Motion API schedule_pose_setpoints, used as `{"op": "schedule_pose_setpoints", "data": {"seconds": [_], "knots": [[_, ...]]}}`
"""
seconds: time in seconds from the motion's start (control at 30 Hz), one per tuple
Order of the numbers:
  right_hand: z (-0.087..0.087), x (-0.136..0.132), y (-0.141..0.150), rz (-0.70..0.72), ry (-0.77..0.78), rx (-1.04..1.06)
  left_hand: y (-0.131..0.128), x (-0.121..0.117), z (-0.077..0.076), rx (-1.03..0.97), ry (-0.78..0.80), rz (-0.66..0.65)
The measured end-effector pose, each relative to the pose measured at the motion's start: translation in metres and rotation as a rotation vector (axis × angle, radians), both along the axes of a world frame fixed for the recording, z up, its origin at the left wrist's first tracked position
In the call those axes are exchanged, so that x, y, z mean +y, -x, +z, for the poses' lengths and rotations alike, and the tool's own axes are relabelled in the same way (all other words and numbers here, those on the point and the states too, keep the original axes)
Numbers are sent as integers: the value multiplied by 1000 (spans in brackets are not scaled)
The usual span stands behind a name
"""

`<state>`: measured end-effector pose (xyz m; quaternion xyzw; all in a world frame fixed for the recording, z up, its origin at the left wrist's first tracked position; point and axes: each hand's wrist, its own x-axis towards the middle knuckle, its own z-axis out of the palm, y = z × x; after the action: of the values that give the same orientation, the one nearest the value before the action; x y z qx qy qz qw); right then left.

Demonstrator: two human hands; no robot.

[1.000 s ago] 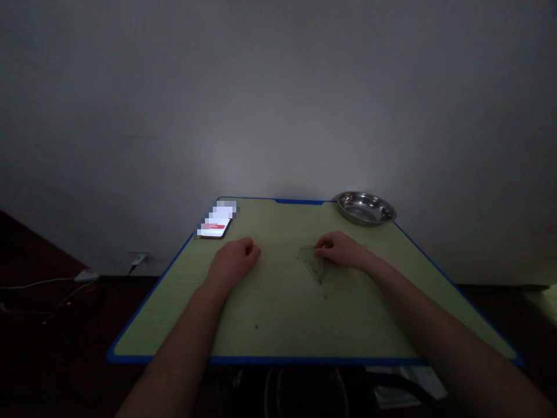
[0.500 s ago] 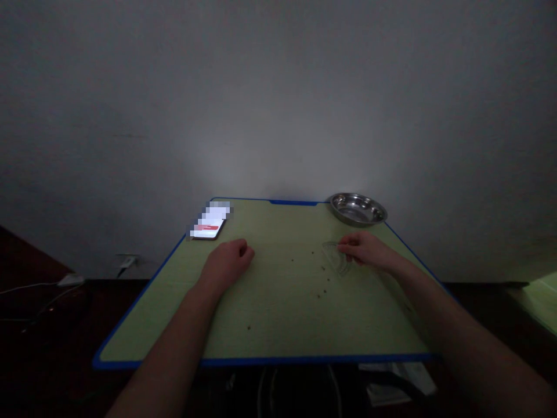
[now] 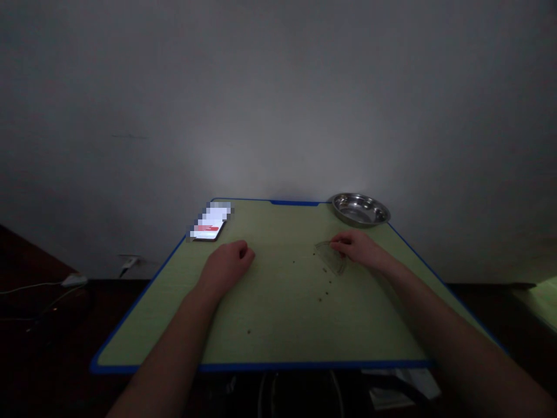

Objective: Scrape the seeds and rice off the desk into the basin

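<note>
Between the fingertips of my right hand [image 3: 354,248] is a clear plastic protractor [image 3: 329,258], held by its edge over the right half of the table. Several small dark bits [image 3: 326,293] lie scattered on the tabletop just below and beside it. My left hand [image 3: 228,264] rests on the table at the left, its fingers curled into a loose fist. Whether anything is inside that fist is hidden from view.
The pale green table [image 3: 270,313] has a blue rim and stands against a grey wall. A shiny metal bowl [image 3: 360,210] sits at its back right corner. At the back left lies a phone [image 3: 209,228] with its screen lit. Cables [image 3: 39,284] run along the far left.
My right hand has shifted slightly left with the protractor, bringing it over the small dark bits. My left hand has stayed in place.
</note>
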<state>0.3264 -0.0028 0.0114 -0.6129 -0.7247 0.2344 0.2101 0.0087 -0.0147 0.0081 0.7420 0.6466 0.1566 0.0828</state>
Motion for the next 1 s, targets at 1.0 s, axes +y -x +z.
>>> {"op": "schedule_pose_setpoints", "data": {"seconds": [1.0], "knots": [[-1, 49, 90, 155, -156, -11, 3, 2, -2, -17, 7, 33]]}}
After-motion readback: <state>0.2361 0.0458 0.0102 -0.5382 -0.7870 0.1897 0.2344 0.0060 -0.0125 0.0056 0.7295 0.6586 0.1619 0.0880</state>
